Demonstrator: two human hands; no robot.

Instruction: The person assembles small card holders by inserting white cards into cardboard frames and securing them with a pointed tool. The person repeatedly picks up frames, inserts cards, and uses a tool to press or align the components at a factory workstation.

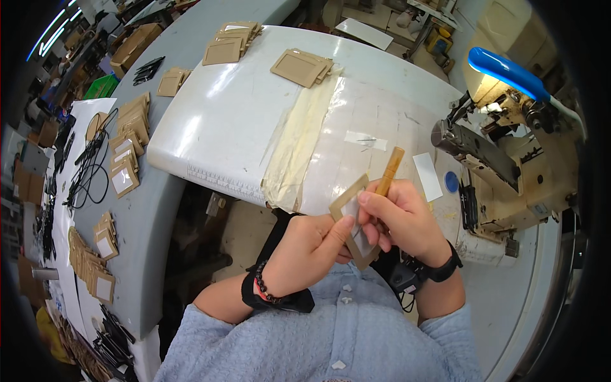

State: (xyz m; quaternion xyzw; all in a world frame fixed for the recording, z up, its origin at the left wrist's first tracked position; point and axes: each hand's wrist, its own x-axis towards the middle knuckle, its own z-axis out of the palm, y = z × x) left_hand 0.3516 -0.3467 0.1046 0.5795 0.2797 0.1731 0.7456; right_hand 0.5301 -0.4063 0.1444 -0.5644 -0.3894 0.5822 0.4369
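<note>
My left hand (300, 249) pinches a tan card holder (344, 197) with a pale window, its thumb pressed on the face near the window. The holder is tilted up in front of my chest, over the table's near edge. Closed around a slim tool with an amber handle (393, 167) is my right hand (407, 213), its fingertips close against the holder's right side. The handle points up and away; the tool's working end is hidden by the fingers. Two stacks of similar tan holders, a right one (299, 67) and a left one (224, 51), lie at the table's far side.
At the right stands a sewing machine (477, 153) under a blue lamp (509, 71). Black-handled tools (468, 205), a white card (427, 177) and a blue disc (451, 182) lie beside it. More holder stacks (132, 120) and black cords (89, 167) cover the grey table at left.
</note>
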